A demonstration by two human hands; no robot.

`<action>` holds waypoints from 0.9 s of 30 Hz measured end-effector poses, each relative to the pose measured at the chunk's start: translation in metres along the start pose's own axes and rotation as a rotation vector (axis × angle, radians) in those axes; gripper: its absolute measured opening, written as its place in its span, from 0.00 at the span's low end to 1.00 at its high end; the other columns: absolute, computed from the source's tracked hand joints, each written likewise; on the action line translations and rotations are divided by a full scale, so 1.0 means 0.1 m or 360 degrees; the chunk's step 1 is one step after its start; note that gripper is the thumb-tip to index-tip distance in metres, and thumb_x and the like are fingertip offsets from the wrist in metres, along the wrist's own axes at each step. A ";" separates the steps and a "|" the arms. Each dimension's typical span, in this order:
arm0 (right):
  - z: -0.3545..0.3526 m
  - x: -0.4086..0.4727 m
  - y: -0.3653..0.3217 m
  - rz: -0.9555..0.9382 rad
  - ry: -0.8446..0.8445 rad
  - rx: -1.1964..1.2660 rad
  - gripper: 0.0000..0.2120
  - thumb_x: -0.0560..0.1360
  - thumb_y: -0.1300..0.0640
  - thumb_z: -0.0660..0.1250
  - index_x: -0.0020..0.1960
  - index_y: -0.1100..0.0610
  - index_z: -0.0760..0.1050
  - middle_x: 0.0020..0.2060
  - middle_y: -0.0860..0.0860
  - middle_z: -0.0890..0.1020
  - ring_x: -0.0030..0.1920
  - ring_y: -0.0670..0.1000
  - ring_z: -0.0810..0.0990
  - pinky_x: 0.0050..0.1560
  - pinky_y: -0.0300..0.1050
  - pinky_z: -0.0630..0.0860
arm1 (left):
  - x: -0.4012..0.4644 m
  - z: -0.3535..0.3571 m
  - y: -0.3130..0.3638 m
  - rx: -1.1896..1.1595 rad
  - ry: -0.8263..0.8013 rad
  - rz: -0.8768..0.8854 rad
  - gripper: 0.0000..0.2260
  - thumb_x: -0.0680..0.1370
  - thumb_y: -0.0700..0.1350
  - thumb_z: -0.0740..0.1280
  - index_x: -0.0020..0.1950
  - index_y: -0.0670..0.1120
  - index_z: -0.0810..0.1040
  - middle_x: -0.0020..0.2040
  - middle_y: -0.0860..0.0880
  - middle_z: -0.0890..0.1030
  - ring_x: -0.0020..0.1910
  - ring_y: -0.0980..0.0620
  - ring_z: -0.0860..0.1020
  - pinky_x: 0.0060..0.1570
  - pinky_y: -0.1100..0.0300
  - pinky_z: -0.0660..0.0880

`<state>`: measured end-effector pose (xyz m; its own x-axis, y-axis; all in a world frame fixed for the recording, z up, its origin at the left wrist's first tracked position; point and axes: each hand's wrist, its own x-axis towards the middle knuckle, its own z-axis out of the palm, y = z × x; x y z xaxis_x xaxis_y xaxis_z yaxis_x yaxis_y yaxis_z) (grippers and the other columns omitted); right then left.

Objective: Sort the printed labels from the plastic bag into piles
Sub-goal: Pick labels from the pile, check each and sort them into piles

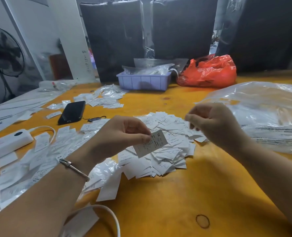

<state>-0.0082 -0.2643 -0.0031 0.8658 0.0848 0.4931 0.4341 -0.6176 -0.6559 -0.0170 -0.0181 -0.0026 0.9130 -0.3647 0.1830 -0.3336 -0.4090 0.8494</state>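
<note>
above label pile (165, 147), label (152, 144) pinched by left hand (119, 135) fingers

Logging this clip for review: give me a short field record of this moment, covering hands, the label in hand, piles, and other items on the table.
left hand: left hand pinches one printed label above the heap
right hand: right hand raised over the heap, fingers curled, blurred; nothing visibly held
main heap: loose white labels at table centre
other piles: labels by the phone and along the left edge
table: yellow table
back: lilac tray, red bag
right: clear plastic bag
</note>
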 end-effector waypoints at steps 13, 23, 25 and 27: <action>-0.45 0.18 0.74 0.0761 -0.0062 -0.1507 0.08 0.72 0.55 0.68 0.47 0.59 0.76 0.45 0.55 0.76 0.53 0.60 0.75 0.55 0.50 0.70 | -0.02 -0.02 -0.02 0.0054 -0.0008 -0.0060 0.09 0.74 0.34 0.72 0.46 0.48 0.84 0.45 0.52 0.86 0.47 0.53 0.84 0.44 0.63 0.81; -0.46 0.23 0.80 0.0644 0.0199 -0.1432 0.07 0.76 0.58 0.65 0.46 0.54 0.82 0.45 0.55 0.83 0.51 0.60 0.78 0.55 0.49 0.65 | -0.02 0.01 -0.01 0.0079 -0.0014 -0.0076 0.09 0.74 0.33 0.72 0.46 0.47 0.84 0.44 0.51 0.86 0.46 0.52 0.84 0.43 0.64 0.80; -0.46 0.22 0.79 0.0586 0.0269 -0.1368 0.07 0.76 0.59 0.65 0.45 0.54 0.82 0.43 0.56 0.83 0.48 0.61 0.78 0.53 0.49 0.65 | -0.02 0.01 -0.01 0.0084 -0.0010 -0.0084 0.09 0.74 0.33 0.72 0.46 0.46 0.84 0.44 0.51 0.86 0.46 0.52 0.84 0.43 0.65 0.80; -0.45 0.21 0.78 0.0550 0.0309 -0.1305 0.06 0.76 0.59 0.65 0.44 0.54 0.81 0.41 0.56 0.83 0.44 0.60 0.76 0.50 0.49 0.65 | -0.03 0.01 -0.01 0.0089 0.0001 -0.0088 0.08 0.73 0.33 0.72 0.46 0.46 0.84 0.44 0.51 0.86 0.46 0.53 0.84 0.43 0.65 0.80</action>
<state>0.0326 -0.3460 -0.0182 0.8253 -0.2956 0.4811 -0.2192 -0.9529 -0.2095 -0.0194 -0.0177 -0.0048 0.9305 -0.3397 0.1372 -0.2955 -0.4746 0.8291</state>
